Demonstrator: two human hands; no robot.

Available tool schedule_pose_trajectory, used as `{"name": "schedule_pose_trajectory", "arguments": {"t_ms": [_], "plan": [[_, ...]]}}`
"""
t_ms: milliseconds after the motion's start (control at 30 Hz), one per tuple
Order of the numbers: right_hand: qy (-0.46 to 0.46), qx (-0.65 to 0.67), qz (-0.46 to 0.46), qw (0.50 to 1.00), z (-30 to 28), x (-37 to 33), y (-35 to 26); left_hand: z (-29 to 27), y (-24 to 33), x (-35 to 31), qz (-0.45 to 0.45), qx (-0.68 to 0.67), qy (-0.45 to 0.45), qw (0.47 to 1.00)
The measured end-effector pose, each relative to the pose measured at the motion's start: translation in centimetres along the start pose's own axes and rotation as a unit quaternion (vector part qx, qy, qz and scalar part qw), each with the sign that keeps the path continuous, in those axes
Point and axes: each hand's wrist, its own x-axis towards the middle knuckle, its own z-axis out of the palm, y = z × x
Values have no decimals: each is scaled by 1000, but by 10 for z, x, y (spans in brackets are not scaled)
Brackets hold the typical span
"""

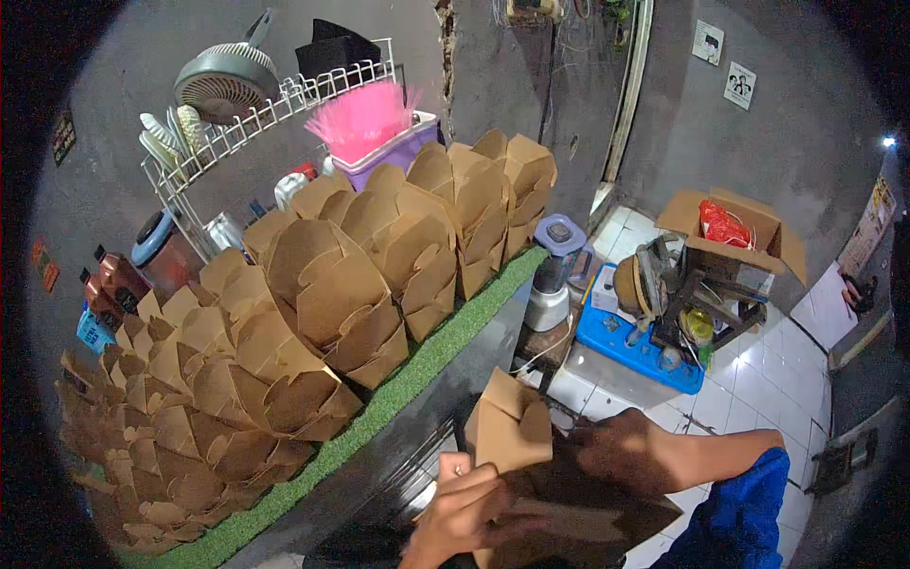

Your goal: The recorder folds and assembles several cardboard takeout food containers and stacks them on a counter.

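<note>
A brown cardboard takeaway box (pixel 512 431), partly folded with its flaps standing up, is held in front of me at the lower middle. My left hand (pixel 464 512) is closed on its near left side, fingers curled against the board. On the right, my right hand (pixel 616 450) bends over the box's dark side and grips it; its fingertips are in shadow. A wide brown cardboard panel (pixel 597 526) spreads below both hands; whether it belongs to the same box I cannot tell. Many folded boxes of the same kind (pixel 332 284) stand packed in rows at the left.
Green turf matting (pixel 408 379) edges the counter under the boxes. Behind stand a white wire rack (pixel 265 119), a fan (pixel 227 81) and a purple tub (pixel 389 156) of pink straws. At right are a blender (pixel 550 294), a blue-lidded bin (pixel 626 341) and an open carton (pixel 739 237).
</note>
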Motion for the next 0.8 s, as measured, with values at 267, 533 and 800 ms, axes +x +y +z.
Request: {"name": "schedule_pose_trajectory", "arguments": {"t_ms": [267, 533, 800], "plan": [[-48, 34, -3, 998, -40, 6, -8, -5, -8, -14, 27, -100, 267, 958], [-197, 399, -100, 890, -33, 15, 27, 14, -34, -37, -81, -16, 250, 965], [-171, 466, 12, 868, 9, -3, 37, 5, -38, -46, -254, -31, -20, 967]]}}
